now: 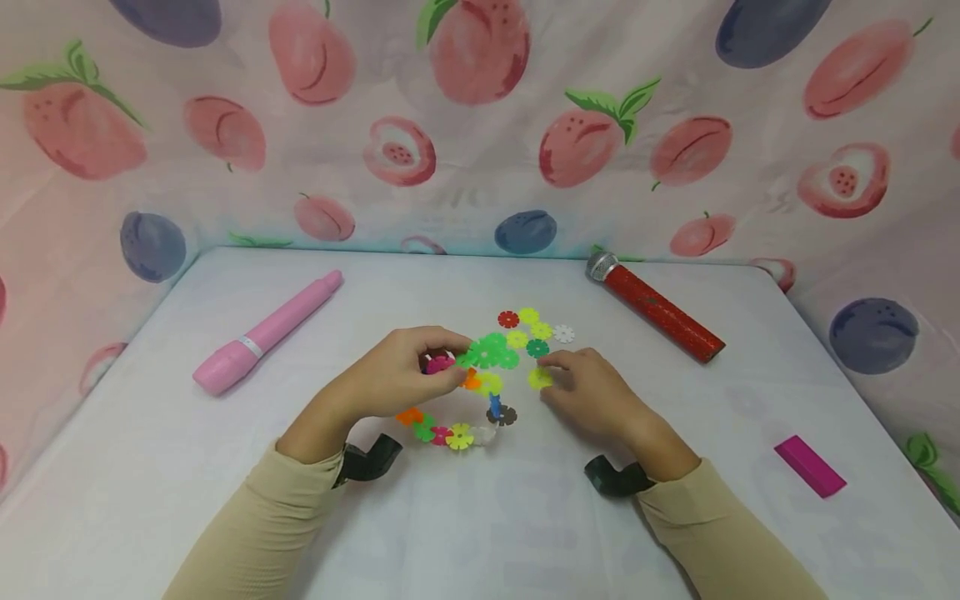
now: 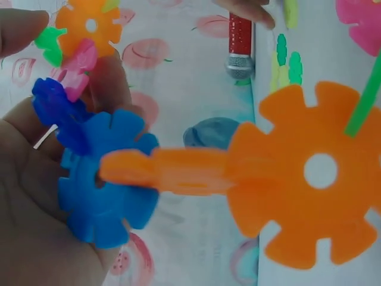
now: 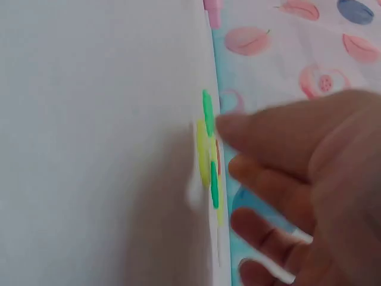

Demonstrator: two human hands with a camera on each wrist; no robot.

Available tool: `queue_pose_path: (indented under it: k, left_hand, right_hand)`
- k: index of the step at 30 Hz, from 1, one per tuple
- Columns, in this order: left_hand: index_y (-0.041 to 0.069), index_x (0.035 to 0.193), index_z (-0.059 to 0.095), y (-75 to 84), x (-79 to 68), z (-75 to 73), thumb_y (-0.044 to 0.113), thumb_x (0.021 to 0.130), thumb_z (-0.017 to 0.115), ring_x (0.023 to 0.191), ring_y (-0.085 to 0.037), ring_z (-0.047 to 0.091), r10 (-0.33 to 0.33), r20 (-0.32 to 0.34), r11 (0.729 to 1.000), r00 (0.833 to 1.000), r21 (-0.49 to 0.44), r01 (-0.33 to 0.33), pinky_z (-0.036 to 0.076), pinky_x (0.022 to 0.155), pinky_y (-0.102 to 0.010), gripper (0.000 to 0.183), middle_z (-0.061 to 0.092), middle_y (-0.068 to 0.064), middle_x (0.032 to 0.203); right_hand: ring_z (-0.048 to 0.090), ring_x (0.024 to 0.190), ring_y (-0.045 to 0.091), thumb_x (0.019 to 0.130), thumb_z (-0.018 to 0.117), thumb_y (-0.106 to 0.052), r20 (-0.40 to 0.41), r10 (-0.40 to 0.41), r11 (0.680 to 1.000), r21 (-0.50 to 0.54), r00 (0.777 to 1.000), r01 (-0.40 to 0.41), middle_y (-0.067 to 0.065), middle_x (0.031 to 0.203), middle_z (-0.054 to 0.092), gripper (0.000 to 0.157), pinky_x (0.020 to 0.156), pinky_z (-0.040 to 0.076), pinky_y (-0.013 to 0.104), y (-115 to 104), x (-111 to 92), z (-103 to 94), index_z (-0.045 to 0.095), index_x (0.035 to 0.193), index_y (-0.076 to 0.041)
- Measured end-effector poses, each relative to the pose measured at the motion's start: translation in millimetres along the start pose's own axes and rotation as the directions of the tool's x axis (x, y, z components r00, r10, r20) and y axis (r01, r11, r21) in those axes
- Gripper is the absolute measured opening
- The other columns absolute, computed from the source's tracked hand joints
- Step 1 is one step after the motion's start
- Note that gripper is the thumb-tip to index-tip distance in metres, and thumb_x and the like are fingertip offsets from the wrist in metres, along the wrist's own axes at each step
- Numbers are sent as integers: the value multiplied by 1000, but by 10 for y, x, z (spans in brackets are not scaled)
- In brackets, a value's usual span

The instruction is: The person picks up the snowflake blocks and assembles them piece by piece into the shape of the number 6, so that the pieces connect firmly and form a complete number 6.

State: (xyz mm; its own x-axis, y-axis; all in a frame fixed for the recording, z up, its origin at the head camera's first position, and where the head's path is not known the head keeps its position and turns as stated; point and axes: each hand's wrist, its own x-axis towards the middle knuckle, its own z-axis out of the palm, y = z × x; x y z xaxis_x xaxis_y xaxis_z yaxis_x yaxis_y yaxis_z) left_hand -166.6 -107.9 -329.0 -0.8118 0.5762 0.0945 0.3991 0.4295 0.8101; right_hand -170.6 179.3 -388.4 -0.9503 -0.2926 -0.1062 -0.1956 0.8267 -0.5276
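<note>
My left hand [image 1: 401, 367] holds a chain of interlocked plastic snowflake discs [image 1: 459, 436], in orange, green, pink, yellow, blue and other colours, hanging in a curve. In the left wrist view, a blue disc [image 2: 107, 199] lies against the palm, joined through an orange piece to a large orange disc [image 2: 351, 208]. My right hand [image 1: 592, 392] is over the table with thumb and fingers parted, its fingertips beside a loose yellow disc [image 1: 540, 378]. The right wrist view shows nothing between its fingers, with a green disc [image 3: 208, 113] seen edge-on by the thumb.
Loose discs, including a red one [image 1: 508, 319] and a white one [image 1: 564, 334], lie beyond the hands. A pink microphone-shaped thing [image 1: 262, 337] lies at left, a red microphone [image 1: 660, 310] at back right. A magenta strip [image 1: 810, 467] lies at right. Fruit-print cloth [image 1: 480, 133] surrounds the table.
</note>
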Motion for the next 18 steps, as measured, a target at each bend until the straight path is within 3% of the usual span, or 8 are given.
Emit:
queue_pose_path:
  k: [6, 11, 15, 18]
  left_hand:
    - [4, 126, 67, -11, 0, 8, 18, 93, 65, 92, -19, 57, 39, 13, 999, 999, 9, -39, 52, 79, -35, 35, 66, -3, 109]
    - [5, 128, 66, -1, 5, 16, 14, 92, 66, 103, -18, 58, 104, -2, 994, 995, 16, -104, 51, 89, -38, 37, 67, -2, 117]
    - [8, 132, 64, 3, 17, 32, 11, 91, 67, 107, -17, 59, 154, -21, 988, 988, -5, -155, 52, 89, -37, 41, 66, -1, 121]
    - [9, 132, 65, -1, 25, 44, 11, 92, 67, 107, -16, 59, 166, -31, 986, 986, -13, -166, 53, 88, -36, 40, 66, -1, 121]
  right_hand:
    - [53, 115, 31, 92, 69, -10, 16, 2, 1000, -30, 1000, -1, 11, 122, 63, 36, 100, 46, 49, -10, 17, 14, 66, 128, -6]
    - [55, 109, 28, 90, 71, -8, 26, 15, 999, 31, 1000, -16, 9, 120, 63, 36, 96, 48, 46, -2, 14, -4, 66, 125, -4]
    - [54, 96, 24, 89, 72, -8, 45, 32, 997, 72, 998, -35, 6, 106, 60, 35, 85, 51, 38, 6, 5, -13, 66, 124, -4]
    - [53, 89, 23, 89, 72, -8, 15, 16, 993, 113, 1000, -18, 4, 94, 59, 25, 78, 49, 34, -8, -15, -31, 68, 114, -7]
